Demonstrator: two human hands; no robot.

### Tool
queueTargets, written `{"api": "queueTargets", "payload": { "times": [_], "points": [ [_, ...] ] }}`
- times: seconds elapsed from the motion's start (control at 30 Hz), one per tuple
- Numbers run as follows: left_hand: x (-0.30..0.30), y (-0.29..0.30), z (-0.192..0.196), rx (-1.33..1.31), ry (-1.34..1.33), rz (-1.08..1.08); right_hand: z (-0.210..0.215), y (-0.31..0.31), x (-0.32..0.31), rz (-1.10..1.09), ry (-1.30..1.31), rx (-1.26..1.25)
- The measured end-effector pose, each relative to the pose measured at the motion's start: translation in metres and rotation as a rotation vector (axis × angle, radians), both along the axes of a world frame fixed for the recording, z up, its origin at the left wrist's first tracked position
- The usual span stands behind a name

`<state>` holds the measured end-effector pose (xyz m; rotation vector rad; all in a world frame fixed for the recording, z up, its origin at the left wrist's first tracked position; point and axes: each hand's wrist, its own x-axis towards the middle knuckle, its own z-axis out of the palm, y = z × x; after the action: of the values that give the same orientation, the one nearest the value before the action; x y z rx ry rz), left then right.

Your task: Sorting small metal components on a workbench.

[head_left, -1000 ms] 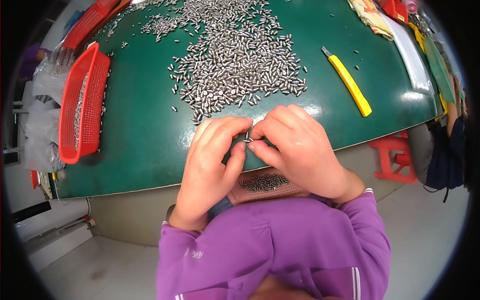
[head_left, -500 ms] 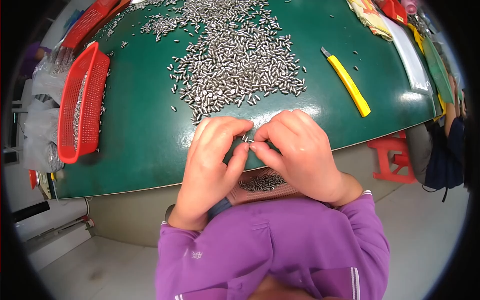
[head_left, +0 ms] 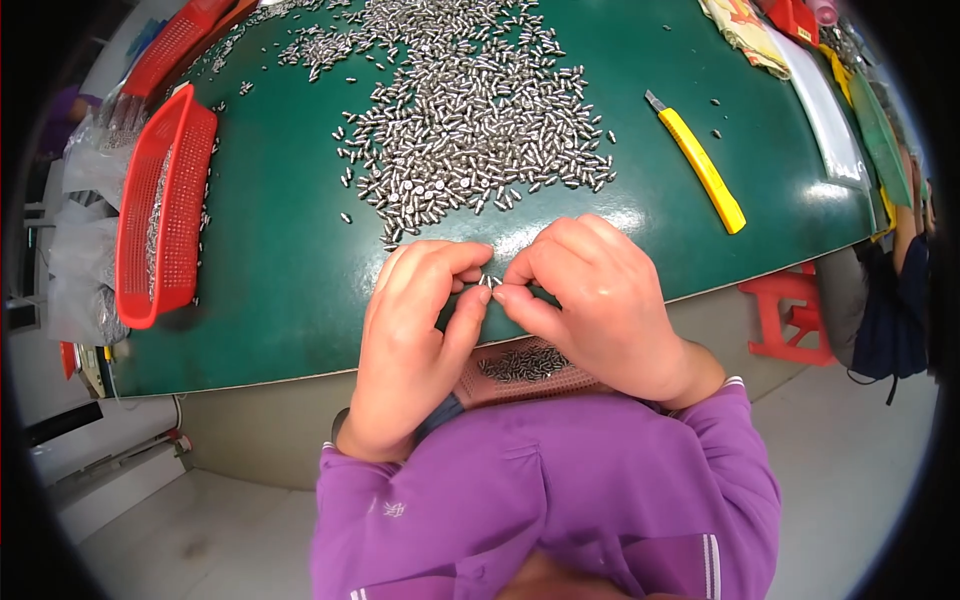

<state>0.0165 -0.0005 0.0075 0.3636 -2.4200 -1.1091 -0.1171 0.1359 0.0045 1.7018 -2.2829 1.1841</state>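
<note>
My left hand and my right hand meet over the near edge of the green table, thumbs and forefingers pinched close together. Between their fingertips are a few small, shiny, pointed metal pieces, partly covered by the fingers. Both hands are closed on these pieces; exactly how many each holds is hidden. Just beyond my fingers spreads a large heap of similar silver metal pieces. Below my hands, under the table edge, a pink mesh basket holds more such pieces.
A yellow utility knife, blade out, lies right of the heap. At the left stands a red plastic basket with metal pieces, beside clear plastic bags. Clear plastic sheets lie at the right edge. A red stool stands below.
Both hands have shifted slightly left, staying close together. The metal pieces at the fingertips now sit nearer one another, tips pointing upward.
</note>
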Motion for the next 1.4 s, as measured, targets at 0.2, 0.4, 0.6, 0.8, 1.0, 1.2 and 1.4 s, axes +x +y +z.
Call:
{"api": "queueTargets", "payload": {
  "times": [0.2, 0.4, 0.6, 0.8, 1.0, 1.2, 1.4],
  "points": [
    [0.0007, 0.0020, -0.0004, -0.020, 0.012, 0.039, -0.0020, -0.0019, -0.0036, 0.022, -0.015, -0.014],
    [-0.0013, 0.0011, -0.0023, -0.013, 0.005, 0.041, -0.0029, -0.0054, -0.0045, 0.038, -0.015, -0.045],
    [0.0006, 0.0004, -0.0025, 0.004, 0.012, 0.016, -0.0002, -0.0032, -0.0045, 0.070, -0.049, -0.022],
    [-0.0008, -0.0002, -0.0018, -0.032, 0.028, -0.001, -0.0014, -0.0044, -0.0032, 0.079, -0.069, -0.020],
    [-0.0013, 0.0004, 0.0002, 0.008, 0.002, 0.008, -0.0016, -0.0048, -0.0052, 0.105, -0.092, -0.014],
    [0.0045, 0.0029, -0.0049, 0.069, 0.032, 0.053, -0.0023, -0.0058, -0.0070, 0.110, -0.112, -0.017],
    [0.0029, 0.0066, -0.0090, 0.031, 0.075, 0.106, -0.0044, -0.0076, -0.0047, 0.109, -0.107, -0.017]
  ]
}}
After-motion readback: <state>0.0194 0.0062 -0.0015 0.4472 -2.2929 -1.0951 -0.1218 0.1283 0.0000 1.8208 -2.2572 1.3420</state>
